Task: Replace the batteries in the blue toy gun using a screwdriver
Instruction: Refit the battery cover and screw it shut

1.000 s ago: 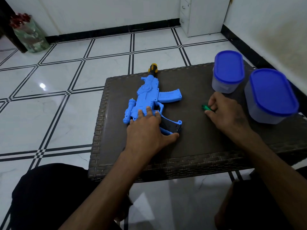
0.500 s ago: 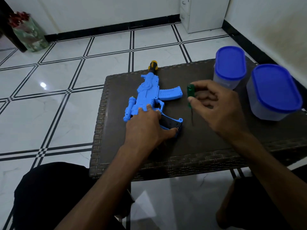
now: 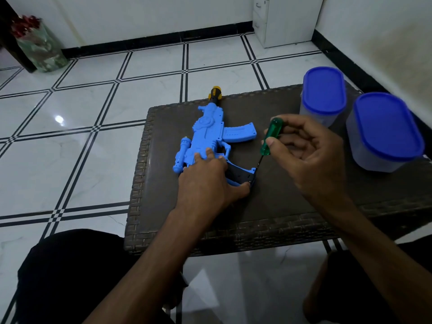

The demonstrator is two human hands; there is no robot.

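Table (image 3: 280, 206): two tubs (image 3: 385, 127) (blue-lidded)

A single head-worn wide-angle camera looks forward and steeply down from close above the dark brown woven surface (image 3: 268, 206), both forearms reaching in from the bottom edge, with white black-lined floor tiles (image 3: 93, 136) and walls beyond.

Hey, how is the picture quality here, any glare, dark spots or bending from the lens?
Head view: dim, bluish light; a bright glare spot on the glossy floor tiles; tile lines and the table edge bow from the wide lens; the screwdriver handle is sharp but its thin shaft nearly vanishes against the dark tabletop beside the toy gun; dark clothing at the bottom shows no detail.
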